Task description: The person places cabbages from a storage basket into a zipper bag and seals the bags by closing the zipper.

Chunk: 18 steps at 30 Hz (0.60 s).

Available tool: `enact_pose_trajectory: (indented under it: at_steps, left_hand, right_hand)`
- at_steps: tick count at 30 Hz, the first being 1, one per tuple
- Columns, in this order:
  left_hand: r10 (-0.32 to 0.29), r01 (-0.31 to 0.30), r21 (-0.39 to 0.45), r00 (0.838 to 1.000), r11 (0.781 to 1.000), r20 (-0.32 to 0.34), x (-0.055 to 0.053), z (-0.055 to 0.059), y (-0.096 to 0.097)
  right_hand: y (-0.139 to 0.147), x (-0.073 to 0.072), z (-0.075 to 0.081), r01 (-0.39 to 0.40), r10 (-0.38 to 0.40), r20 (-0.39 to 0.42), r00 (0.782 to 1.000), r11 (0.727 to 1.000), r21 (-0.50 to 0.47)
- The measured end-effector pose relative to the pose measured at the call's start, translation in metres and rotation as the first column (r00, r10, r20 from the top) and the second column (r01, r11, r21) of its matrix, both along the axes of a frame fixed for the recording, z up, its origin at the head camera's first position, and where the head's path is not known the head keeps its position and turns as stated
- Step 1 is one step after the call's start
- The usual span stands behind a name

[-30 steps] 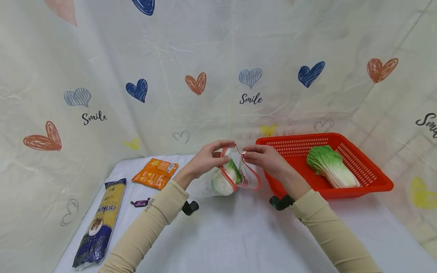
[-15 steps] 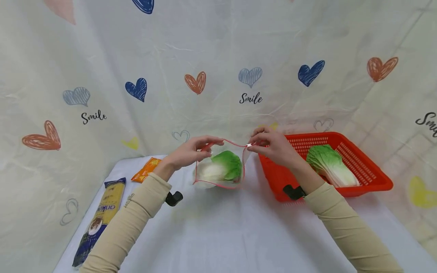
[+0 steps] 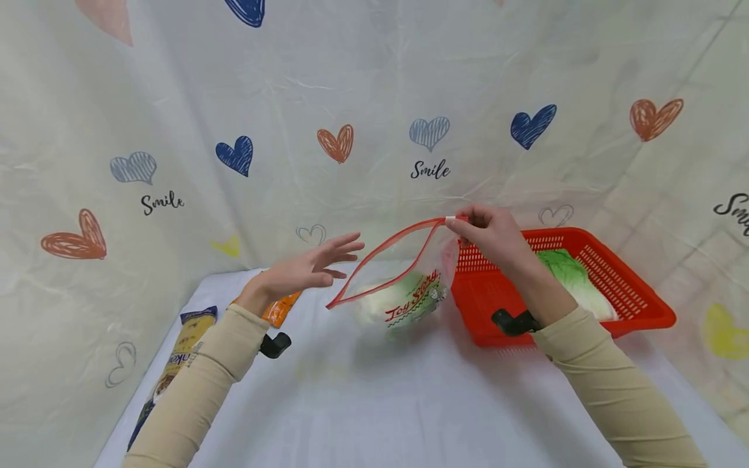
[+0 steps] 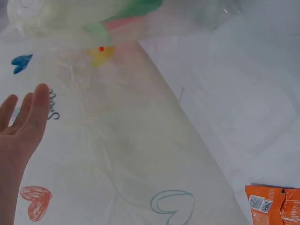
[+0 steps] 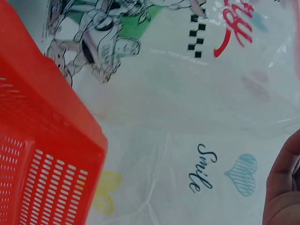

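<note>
The bench [image 3: 351, 403] is spread with white cloth; behind it and at both sides hangs a pale curtain [image 3: 374, 78] printed with hearts and the word "Smile". Over the middle of the bench is a clear bag [image 3: 415, 300], red-rimmed and lettered "Toy Story", its mouth gaping, a cabbage [image 3: 371, 307] within. Right hand [image 3: 491, 237]: finger and thumb pinch the bag's raised upper corner. Left hand [image 3: 298, 263]: fingers spread and nearly straight, near the rim, with hold of nothing. To the right, a red basket [image 3: 486, 309] bears a second cabbage [image 3: 579, 286]; the right forearm [image 3: 544, 299] crosses before both. To the left, an orange packet [image 3: 283, 309] and a long packet [image 3: 184, 344] lie partly hidden by the left arm [image 3: 205, 383].
</note>
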<state>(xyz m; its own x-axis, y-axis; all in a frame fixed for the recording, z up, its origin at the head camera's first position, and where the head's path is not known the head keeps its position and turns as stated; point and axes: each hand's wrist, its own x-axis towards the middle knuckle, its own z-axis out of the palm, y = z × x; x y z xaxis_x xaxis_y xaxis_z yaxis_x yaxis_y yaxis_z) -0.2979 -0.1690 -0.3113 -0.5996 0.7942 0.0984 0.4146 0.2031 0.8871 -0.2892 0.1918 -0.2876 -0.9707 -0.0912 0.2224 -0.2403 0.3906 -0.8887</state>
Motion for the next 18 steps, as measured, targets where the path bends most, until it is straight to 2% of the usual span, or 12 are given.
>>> enact_pose_trajectory:
  at_steps: [2, 4, 7, 10, 12, 14, 16, 18]
  left_hand:
    - [-0.066, 0.067, -0.042, 0.998, 0.997, 0.016, 0.008, -0.001, 0.0]
    - [-0.082, 0.084, -0.084, 0.996, 0.993, 0.032, 0.016, -0.004, 0.004]
    - [-0.075, 0.076, -0.145, 0.997, 0.987, 0.012, 0.024, -0.008, 0.01]
    - [-0.052, 0.048, -0.161, 0.998, 0.986, -0.025, 0.026, -0.012, 0.013]
    - [-0.013, 0.004, -0.151, 0.998, 0.988, -0.063, 0.025, -0.015, 0.013]
    - [0.059, -0.076, -0.145, 0.991, 0.987, -0.116, 0.022, -0.018, 0.011]
    - [0.147, -0.172, -0.134, 0.972, 0.976, -0.182, 0.017, -0.021, 0.008]
    - [0.242, -0.276, -0.12, 0.94, 0.954, -0.241, 0.013, -0.024, 0.004]
  right_hand:
    - [0.0, 0.0, 0.0, 0.013, -0.013, 0.001, 1.0, 1.0, -0.004]
    - [-0.001, 0.0, -0.001, 0.022, -0.022, 0.003, 1.0, 1.0, -0.012]
    - [-0.001, -0.001, -0.001, 0.032, -0.032, 0.004, 0.999, 0.999, -0.022]
    - [0.0, -0.001, -0.003, 0.038, -0.038, 0.004, 0.999, 0.999, -0.032]
    - [0.002, -0.003, -0.005, 0.049, -0.049, 0.009, 0.999, 0.998, -0.038]
    - [0.005, -0.004, -0.008, 0.062, -0.061, 0.02, 0.998, 0.997, -0.047]
    - [0.008, -0.006, -0.01, 0.067, -0.065, 0.035, 0.997, 0.996, -0.058]
    - [0.011, -0.007, -0.011, 0.059, -0.056, 0.049, 0.997, 0.996, -0.064]
